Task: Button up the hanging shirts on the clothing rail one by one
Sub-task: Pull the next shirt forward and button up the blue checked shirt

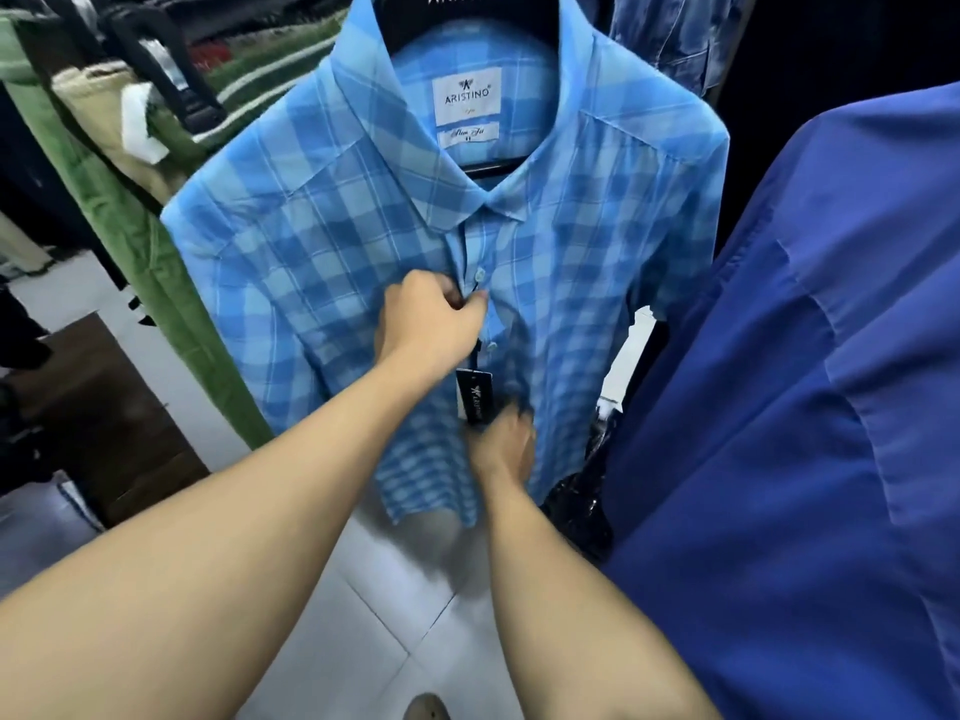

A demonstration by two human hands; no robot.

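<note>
Left hand (431,324) pinching placket of blue plaid shirt (322,241) just below button (480,275); right hand (503,444) lower at placket, under hang tag (475,394), blurred; grip cannot be told.

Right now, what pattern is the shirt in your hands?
The shirt is a light-and-darker blue check; the head view shows it best.

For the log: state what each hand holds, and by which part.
Left hand pinches the checked shirt by its button placket, mid-chest. Right hand, blurred, is at the placket lower down; hold unclear.
</note>
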